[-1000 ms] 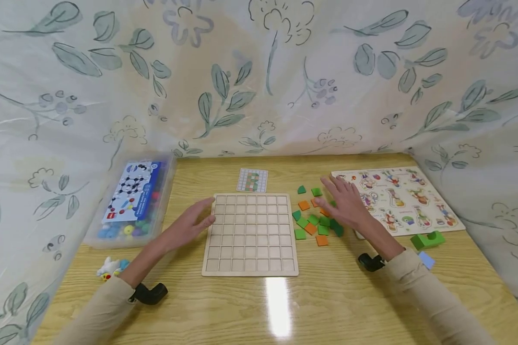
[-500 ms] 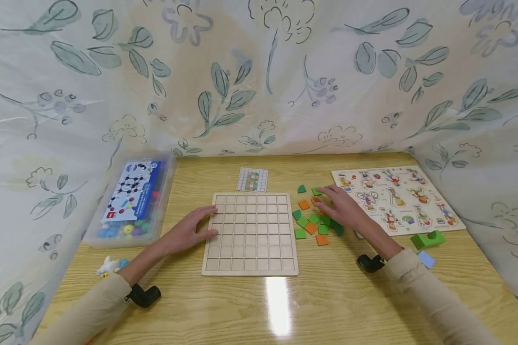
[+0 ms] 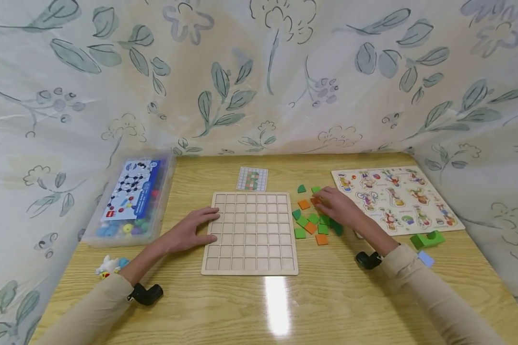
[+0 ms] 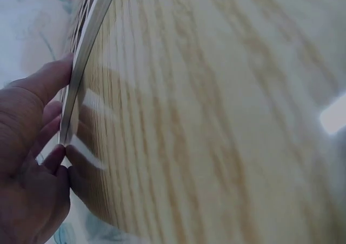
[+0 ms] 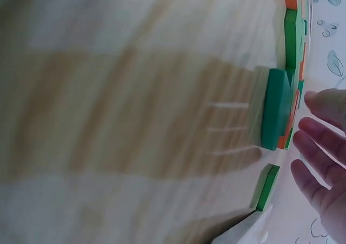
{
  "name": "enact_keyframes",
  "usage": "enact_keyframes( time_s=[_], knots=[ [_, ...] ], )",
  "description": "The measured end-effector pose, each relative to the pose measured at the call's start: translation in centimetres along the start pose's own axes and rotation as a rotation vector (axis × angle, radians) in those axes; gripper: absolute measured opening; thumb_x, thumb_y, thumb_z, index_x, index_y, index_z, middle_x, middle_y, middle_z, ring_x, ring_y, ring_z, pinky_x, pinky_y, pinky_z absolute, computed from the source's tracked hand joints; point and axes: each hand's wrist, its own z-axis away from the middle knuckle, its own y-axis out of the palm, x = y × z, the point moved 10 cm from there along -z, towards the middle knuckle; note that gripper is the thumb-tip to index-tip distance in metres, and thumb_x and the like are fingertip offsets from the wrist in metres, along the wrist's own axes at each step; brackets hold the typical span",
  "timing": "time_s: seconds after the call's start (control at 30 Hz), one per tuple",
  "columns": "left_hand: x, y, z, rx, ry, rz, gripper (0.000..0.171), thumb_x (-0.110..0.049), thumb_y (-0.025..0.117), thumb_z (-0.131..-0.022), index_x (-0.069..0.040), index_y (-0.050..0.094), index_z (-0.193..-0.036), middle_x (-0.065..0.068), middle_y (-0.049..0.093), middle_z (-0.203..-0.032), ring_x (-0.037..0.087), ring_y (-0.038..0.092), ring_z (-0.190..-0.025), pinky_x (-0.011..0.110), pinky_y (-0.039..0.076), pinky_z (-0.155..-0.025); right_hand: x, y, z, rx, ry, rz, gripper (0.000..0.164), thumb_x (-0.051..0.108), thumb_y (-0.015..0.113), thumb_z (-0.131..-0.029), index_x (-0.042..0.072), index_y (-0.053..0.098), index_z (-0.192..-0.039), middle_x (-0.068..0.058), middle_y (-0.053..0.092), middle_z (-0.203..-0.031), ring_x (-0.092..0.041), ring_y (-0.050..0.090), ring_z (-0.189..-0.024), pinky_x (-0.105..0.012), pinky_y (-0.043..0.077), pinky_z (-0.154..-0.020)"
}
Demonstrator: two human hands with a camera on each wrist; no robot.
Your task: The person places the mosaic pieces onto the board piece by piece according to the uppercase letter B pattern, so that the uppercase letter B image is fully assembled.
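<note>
A wooden grid board (image 3: 250,235) with square cells lies in the middle of the head view. My left hand (image 3: 185,232) rests at its left edge, thumb and fingers spread against the rim. The left wrist view shows the thumb (image 4: 51,79) touching the board's side. To the right of the board lie loose green and orange tiles (image 3: 311,228). My right hand (image 3: 338,207) is over their far right part, close to an orange tile (image 3: 315,201). In the right wrist view its fingers are apart, gripping nothing visible, beyond a dark green tile (image 5: 274,109).
A small pattern card (image 3: 241,179) lies behind the board. A clear box of beads (image 3: 129,230) stands at left, with small toys (image 3: 110,266) before it. At right are a picture puzzle board (image 3: 397,196), a green block (image 3: 427,239) and a blue piece (image 3: 425,259).
My right hand has come down and slightly left to the tiles, its fingers drawing in. My left hand has shifted a little down along the board's edge, thumb and fingers spread wider.
</note>
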Motion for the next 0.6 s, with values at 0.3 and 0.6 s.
enact_keyframes(
  time_s=[0.3,0.6],
  knots=[
    [0.20,0.24,-0.01,0.008,-0.031,0.021,0.065,-0.032,0.069,-0.090,-0.004,0.046,-0.144,0.015,0.038,-0.153,0.039,0.032,-0.142,0.057,0.030,-0.111,-0.40,0.26,-0.77,0.037,0.012,0.018,0.013,0.005,0.067,-0.090,0.004,0.071,-0.102,-0.010,0.067,-0.099,-0.025,0.064,-0.091,-0.041,0.053,-0.080],
    [-0.43,0.47,-0.31,-0.015,-0.034,0.006,0.064,-0.027,0.071,-0.089,-0.001,0.047,-0.142,0.021,0.039,-0.147,0.041,0.036,-0.137,0.058,0.031,-0.108,-0.47,0.46,-0.79,0.073,0.004,-0.022,0.014,0.004,0.066,-0.090,0.003,0.071,-0.102,-0.013,0.068,-0.100,-0.027,0.065,-0.092,-0.042,0.053,-0.080]
  ],
)
